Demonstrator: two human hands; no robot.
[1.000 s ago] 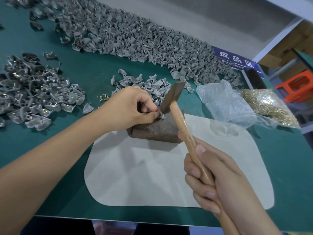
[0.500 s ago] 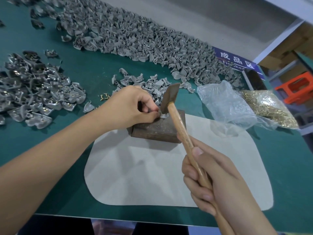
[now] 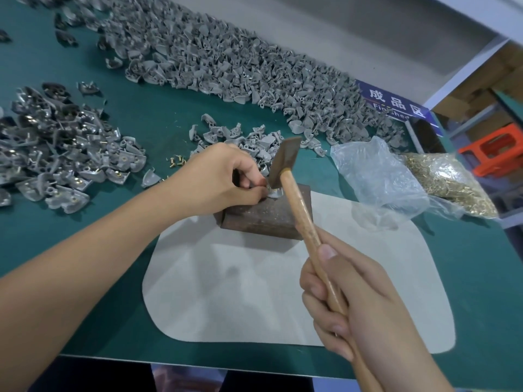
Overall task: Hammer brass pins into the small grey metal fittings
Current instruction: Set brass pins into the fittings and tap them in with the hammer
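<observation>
Now seating a pin: left hand [image 3: 218,176] pinches fitting [image 3: 274,192] on block [image 3: 266,217].
Right hand [image 3: 351,301] clenches hammer [image 3: 283,159]; best struck squarely, lightly, clear of fingertips [image 3: 259,183].

hammer head [image 3: 283,162] lower than a second ago, now down at the fitting [image 3: 274,192] on the block [image 3: 266,219]

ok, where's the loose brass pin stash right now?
Head view, far right: the bag of brass pins lies on the green table, just right of the crumpled clear bag.
</observation>
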